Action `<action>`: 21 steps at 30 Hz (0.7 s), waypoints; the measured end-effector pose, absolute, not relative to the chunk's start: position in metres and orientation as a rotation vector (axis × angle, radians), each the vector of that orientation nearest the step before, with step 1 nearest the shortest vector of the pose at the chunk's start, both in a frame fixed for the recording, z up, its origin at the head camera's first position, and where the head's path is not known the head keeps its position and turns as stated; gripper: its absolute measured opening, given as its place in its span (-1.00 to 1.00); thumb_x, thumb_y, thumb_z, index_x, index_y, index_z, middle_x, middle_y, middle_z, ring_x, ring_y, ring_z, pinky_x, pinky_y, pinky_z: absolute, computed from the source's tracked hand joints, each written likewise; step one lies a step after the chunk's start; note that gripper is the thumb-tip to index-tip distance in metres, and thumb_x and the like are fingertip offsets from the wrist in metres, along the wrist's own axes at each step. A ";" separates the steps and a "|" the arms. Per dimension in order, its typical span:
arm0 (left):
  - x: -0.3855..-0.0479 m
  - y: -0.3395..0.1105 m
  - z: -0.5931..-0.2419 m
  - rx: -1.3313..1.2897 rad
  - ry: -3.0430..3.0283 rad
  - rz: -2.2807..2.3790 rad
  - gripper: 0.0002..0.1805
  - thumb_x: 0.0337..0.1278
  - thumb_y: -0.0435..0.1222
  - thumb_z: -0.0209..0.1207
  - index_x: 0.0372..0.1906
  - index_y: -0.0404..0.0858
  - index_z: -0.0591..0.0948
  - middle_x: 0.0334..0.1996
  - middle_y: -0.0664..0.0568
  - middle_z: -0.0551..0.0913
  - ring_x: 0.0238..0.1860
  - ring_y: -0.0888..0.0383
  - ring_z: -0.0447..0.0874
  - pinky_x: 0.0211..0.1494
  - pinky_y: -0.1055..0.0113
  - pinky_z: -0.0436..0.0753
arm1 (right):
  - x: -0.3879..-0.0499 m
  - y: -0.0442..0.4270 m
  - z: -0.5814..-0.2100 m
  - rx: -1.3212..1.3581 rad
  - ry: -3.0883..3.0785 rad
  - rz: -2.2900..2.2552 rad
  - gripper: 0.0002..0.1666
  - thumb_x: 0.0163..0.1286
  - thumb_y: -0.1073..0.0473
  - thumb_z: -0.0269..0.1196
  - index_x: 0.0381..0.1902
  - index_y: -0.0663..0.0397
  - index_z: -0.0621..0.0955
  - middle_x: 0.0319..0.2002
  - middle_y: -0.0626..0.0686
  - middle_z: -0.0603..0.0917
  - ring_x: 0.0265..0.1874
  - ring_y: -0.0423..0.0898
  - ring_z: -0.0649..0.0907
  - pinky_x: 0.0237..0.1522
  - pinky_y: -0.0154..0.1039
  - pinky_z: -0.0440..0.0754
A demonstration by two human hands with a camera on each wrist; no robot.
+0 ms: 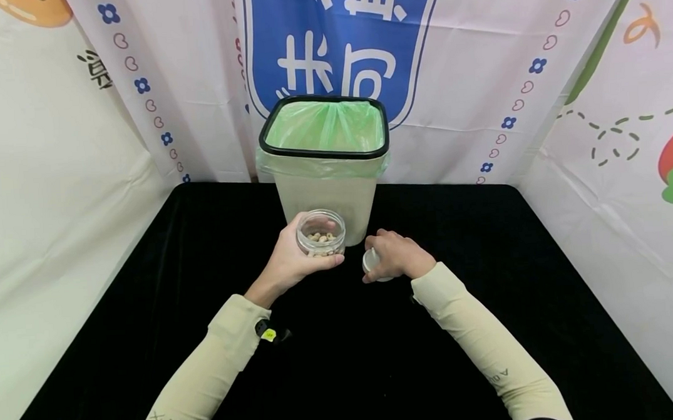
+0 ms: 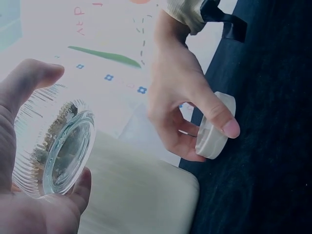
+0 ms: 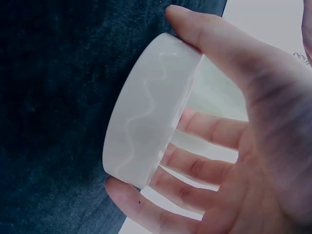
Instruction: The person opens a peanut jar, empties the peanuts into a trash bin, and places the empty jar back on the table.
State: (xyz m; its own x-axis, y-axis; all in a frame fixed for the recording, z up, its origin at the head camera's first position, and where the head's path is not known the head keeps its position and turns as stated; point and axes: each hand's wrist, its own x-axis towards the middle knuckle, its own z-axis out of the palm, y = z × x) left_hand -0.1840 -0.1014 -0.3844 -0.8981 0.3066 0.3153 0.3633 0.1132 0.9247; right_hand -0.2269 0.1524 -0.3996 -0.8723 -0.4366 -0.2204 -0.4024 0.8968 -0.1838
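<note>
A clear glass jar [image 1: 322, 230] without its lid, part filled with small pale pieces like nuts, is gripped by my left hand [image 1: 292, 256] in front of the bin. Its ribbed wall and thick base show in the left wrist view, with thumb and fingers around the side. To its right, my right hand [image 1: 397, 255] holds a round white lid [image 3: 148, 112] by the rim, between thumb and fingers. The lid is tilted on edge, low over the black cloth; whether it touches the cloth I cannot tell. Jar and lid are apart.
A pale waste bin [image 1: 327, 188] with a black rim and green liner bag stands behind the hands, at the back of the table. Black cloth [image 1: 343, 360] covers the table. Printed curtains [image 1: 450, 105] hang behind and at both sides.
</note>
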 end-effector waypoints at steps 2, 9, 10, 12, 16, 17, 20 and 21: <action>-0.184 -0.102 -0.385 -0.697 -2.303 -1.942 -0.19 -0.12 -0.34 0.66 0.30 -0.17 0.51 0.18 -0.06 0.70 0.21 0.00 0.67 0.26 0.40 0.64 | -0.227 0.152 -0.402 -0.629 2.796 -0.199 -0.20 0.11 -0.34 0.58 0.17 -0.05 0.64 0.00 0.09 0.63 -0.12 0.01 0.64 -0.12 0.00 0.71; -0.185 -0.105 -0.386 -0.687 -2.302 -1.942 -0.19 -0.09 -0.35 0.64 0.32 -0.18 0.49 0.20 -0.06 0.69 0.23 0.00 0.66 0.27 0.42 0.64 | -0.228 0.152 -0.406 -0.630 2.774 -0.221 -0.19 0.12 -0.34 0.58 0.19 -0.05 0.63 0.02 0.09 0.63 -0.10 0.01 0.64 -0.09 0.01 0.71; -0.185 -0.105 -0.385 -0.686 -2.301 -1.947 -0.18 -0.09 -0.35 0.64 0.32 -0.18 0.49 0.20 -0.06 0.69 0.24 0.00 0.66 0.28 0.41 0.64 | -0.228 0.152 -0.407 -0.631 2.773 -0.223 -0.19 0.13 -0.34 0.58 0.20 -0.05 0.63 0.02 0.09 0.63 -0.10 0.01 0.63 -0.09 0.00 0.71; -0.184 -0.106 -0.384 -0.684 -2.299 -1.952 -0.18 -0.09 -0.36 0.64 0.33 -0.19 0.48 0.21 -0.06 0.68 0.24 0.00 0.65 0.29 0.40 0.64 | -0.228 0.151 -0.408 -0.633 2.774 -0.219 -0.19 0.13 -0.35 0.57 0.20 -0.06 0.63 0.03 0.10 0.63 -0.10 0.01 0.64 -0.09 0.00 0.71; -0.183 -0.107 -0.381 -0.676 -2.288 -1.961 -0.18 -0.09 -0.36 0.64 0.32 -0.19 0.48 0.21 -0.06 0.68 0.24 0.01 0.65 0.29 0.39 0.63 | -0.228 0.151 -0.408 -0.625 2.782 -0.210 -0.18 0.13 -0.36 0.56 0.21 -0.06 0.63 0.03 0.10 0.62 -0.10 0.02 0.64 -0.08 0.01 0.72; -0.182 -0.107 -0.381 -0.674 -2.285 -1.963 -0.19 -0.09 -0.36 0.64 0.32 -0.19 0.49 0.21 -0.06 0.68 0.23 0.01 0.65 0.29 0.39 0.63 | -0.228 0.151 -0.408 -0.620 2.781 -0.212 -0.18 0.13 -0.36 0.56 0.22 -0.07 0.62 0.04 0.10 0.62 -0.09 0.03 0.63 -0.07 0.02 0.71; -0.182 -0.109 -0.379 -0.668 -2.273 -1.964 -0.20 -0.09 -0.36 0.64 0.31 -0.20 0.49 0.20 -0.07 0.69 0.23 0.02 0.65 0.29 0.41 0.62 | -0.228 0.151 -0.409 -0.602 2.767 -0.220 -0.17 0.15 -0.36 0.55 0.24 -0.08 0.61 0.07 0.11 0.60 -0.07 0.04 0.62 -0.06 0.03 0.71; -0.182 -0.109 -0.379 -0.665 -2.269 -1.966 -0.20 -0.09 -0.37 0.63 0.31 -0.20 0.49 0.20 -0.07 0.69 0.23 0.02 0.64 0.29 0.41 0.62 | -0.228 0.151 -0.409 -0.597 2.763 -0.221 -0.16 0.15 -0.36 0.55 0.25 -0.08 0.60 0.08 0.11 0.60 -0.06 0.04 0.62 -0.06 0.03 0.70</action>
